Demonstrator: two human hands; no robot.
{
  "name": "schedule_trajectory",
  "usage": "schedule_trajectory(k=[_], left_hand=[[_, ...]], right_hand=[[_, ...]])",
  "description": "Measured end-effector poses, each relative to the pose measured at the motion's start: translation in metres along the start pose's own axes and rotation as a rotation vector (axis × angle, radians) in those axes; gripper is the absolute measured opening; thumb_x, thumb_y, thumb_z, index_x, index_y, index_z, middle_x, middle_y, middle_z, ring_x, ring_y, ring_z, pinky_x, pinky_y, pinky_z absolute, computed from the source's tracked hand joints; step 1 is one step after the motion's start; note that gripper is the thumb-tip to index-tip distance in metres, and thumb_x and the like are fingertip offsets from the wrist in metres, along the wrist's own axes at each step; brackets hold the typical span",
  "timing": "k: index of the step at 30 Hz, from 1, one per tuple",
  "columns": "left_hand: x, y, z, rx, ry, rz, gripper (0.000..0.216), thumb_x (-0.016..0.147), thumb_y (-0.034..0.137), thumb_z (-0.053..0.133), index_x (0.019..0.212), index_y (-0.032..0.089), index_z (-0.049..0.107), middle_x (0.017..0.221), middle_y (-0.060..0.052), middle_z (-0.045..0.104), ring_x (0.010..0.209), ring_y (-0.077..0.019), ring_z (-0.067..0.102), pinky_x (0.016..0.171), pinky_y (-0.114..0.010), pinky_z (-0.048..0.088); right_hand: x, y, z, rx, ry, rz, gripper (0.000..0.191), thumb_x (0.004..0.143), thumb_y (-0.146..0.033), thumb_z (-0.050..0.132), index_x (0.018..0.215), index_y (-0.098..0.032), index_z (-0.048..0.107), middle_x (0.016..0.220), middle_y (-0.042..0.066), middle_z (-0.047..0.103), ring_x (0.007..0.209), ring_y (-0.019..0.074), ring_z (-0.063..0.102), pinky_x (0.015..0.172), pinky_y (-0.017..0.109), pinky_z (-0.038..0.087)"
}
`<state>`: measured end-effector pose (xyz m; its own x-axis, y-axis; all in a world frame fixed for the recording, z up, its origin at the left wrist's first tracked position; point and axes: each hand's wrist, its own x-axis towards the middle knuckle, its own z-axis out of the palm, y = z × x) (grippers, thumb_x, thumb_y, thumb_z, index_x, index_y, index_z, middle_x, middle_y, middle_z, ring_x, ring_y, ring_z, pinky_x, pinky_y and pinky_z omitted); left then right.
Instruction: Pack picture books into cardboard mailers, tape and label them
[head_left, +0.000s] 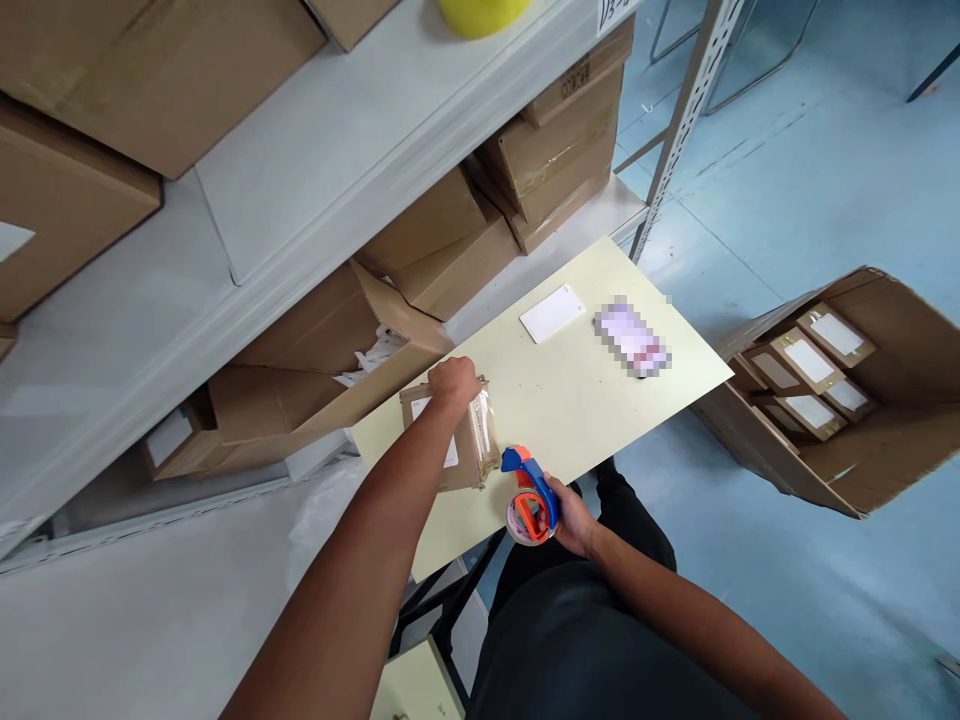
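Note:
A small brown cardboard parcel (469,455) with a white label and clear tape lies on the pale yellow table (585,400). My left hand (454,382) presses on the parcel's far top edge. My right hand (571,515) grips a blue and orange tape dispenser (531,500) at the table's near edge, right beside the parcel. The dispenser's blue head touches or nearly touches the parcel's near corner.
A white card (553,313) and a blurred flat item (632,340) lie further out on the table. Grey metal shelving (315,180) with cardboard boxes (555,150) stands behind. An open carton (847,400) of labelled small parcels sits on the blue floor at right.

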<state>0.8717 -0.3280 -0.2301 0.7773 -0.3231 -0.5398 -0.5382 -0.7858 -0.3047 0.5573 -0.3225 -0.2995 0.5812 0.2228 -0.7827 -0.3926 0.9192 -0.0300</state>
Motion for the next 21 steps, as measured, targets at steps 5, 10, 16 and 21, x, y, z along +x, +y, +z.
schedule_trajectory(k=[5, 10, 16, 21], left_hand=[[0.012, -0.003, 0.003, -0.091, 0.027, -0.028, 0.049, 0.069, 0.052, 0.078, 0.104, 0.017, 0.076, 0.107, -0.023, 0.075, 0.104, -0.0407, 0.069, 0.084, -0.044, 0.052], [0.017, -0.006, 0.004, -0.114, 0.053, -0.043, 0.056, 0.068, 0.058, 0.077, 0.106, 0.017, 0.075, 0.105, -0.022, 0.075, 0.104, -0.0401, 0.069, 0.086, -0.044, 0.053], [0.014, -0.003, -0.002, -0.061, -0.021, -0.086, 0.058, 0.070, 0.055, 0.077, 0.111, 0.016, 0.075, 0.113, -0.023, 0.074, 0.109, -0.0377, 0.068, 0.086, -0.038, 0.053], [0.009, 0.001, -0.001, -0.046, -0.028, -0.066, 0.055, 0.071, 0.054, 0.077, 0.109, 0.016, 0.076, 0.113, -0.023, 0.074, 0.107, -0.0379, 0.069, 0.084, -0.039, 0.052]], right_hand=[[0.010, 0.012, 0.006, -0.019, 0.013, -0.028, 0.044, 0.095, -0.056, 0.054, 0.082, -0.018, 0.071, 0.049, 0.001, 0.060, 0.042, 0.0164, 0.052, 0.055, 0.033, 0.050], [0.009, 0.027, -0.010, -0.100, 0.084, -0.057, 0.038, 0.092, -0.054, 0.059, 0.084, -0.019, 0.071, 0.055, 0.001, 0.064, 0.047, 0.0156, 0.056, 0.054, 0.029, 0.051], [0.003, 0.019, -0.018, -0.410, 0.117, -0.029, 0.053, 0.090, -0.066, 0.053, 0.069, -0.018, 0.066, 0.042, -0.001, 0.051, 0.035, 0.0139, 0.043, 0.041, 0.029, 0.040], [0.000, -0.011, -0.006, -0.573, 0.094, -0.020, 0.047, 0.088, -0.064, 0.057, 0.078, -0.019, 0.069, 0.052, 0.001, 0.059, 0.038, 0.0131, 0.043, 0.042, 0.029, 0.038]])
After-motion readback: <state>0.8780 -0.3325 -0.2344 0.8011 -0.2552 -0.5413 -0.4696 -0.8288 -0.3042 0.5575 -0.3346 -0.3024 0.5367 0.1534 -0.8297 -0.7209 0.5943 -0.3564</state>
